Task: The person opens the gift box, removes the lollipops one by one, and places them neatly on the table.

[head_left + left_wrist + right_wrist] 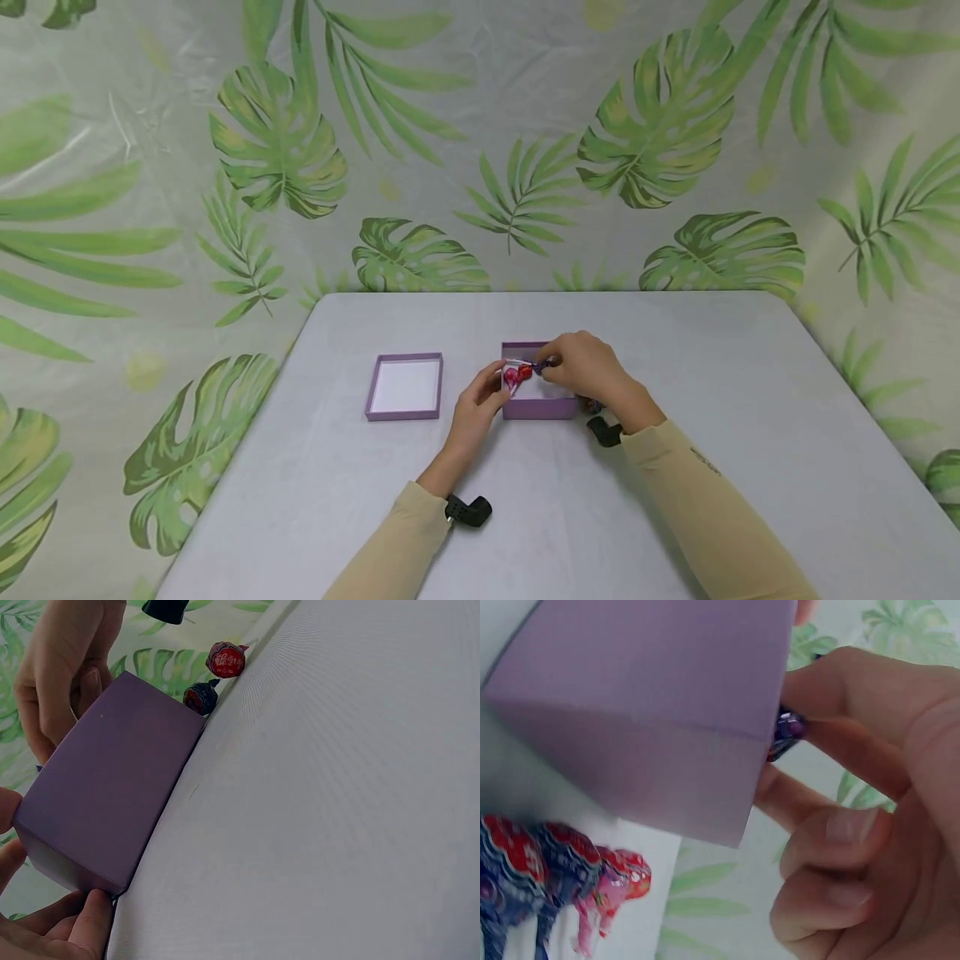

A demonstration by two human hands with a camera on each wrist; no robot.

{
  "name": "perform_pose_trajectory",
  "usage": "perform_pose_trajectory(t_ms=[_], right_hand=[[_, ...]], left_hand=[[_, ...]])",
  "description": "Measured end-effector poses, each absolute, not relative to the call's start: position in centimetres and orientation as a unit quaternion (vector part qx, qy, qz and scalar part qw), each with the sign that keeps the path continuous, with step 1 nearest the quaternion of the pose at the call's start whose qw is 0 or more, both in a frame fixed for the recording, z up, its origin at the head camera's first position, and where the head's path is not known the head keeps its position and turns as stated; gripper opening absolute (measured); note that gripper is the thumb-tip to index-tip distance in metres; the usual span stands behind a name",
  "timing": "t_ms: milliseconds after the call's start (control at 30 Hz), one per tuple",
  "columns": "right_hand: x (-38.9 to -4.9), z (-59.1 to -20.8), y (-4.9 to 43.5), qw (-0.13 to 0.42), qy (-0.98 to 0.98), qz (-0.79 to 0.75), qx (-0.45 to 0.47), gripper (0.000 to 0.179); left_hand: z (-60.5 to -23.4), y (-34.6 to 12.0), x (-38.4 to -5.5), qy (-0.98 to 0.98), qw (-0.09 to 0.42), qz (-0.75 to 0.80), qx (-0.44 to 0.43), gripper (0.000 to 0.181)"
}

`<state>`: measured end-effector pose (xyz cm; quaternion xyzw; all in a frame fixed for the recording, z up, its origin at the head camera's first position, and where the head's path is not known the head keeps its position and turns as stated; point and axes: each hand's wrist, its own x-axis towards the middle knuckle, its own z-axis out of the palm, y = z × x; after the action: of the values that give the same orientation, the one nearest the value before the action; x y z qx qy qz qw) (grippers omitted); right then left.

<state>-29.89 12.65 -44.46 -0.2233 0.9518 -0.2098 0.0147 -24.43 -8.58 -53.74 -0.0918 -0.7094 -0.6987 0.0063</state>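
An open purple box [538, 409] stands on the table, its inside pale. My left hand [472, 408] grips the box's left side, with fingers around its corner in the left wrist view. Over the box, my right hand [588, 367] pinches a dark purple wrapped lollipop [789, 733]. That lollipop's white stick points left in the head view. Inside the box lie a pink lollipop [512, 377] and a red lollipop [526, 372]. The box wall partly hides the right fingertips in the right wrist view.
Left of the box lies a shallow purple lid [403, 415] with a white inside. Several wrapped lollipops [570, 862] in blue, red and pink lie on the table just right of the box, mostly behind the right wrist in the head view. The white table [300, 500] meets a leaf-patterned cloth [525, 100].
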Motion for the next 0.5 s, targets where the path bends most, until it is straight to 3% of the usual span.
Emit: perform_pose_trajectory(t_ms=[267,500], right_hand=[[-29.68,-44.46,12.59,-0.021,0.931,-0.308,-0.195,0.025],[-29.52,-44.39,12.88,-0.103,0.918,-0.336,-0.185,0.021]], left_hand=[[-53.43,-8.61,-24.28,-0.72,0.004,-0.688,-0.088,0.048],[-53.62,-8.61,-24.3,-0.709,-0.002,-0.699,-0.092,0.05]])
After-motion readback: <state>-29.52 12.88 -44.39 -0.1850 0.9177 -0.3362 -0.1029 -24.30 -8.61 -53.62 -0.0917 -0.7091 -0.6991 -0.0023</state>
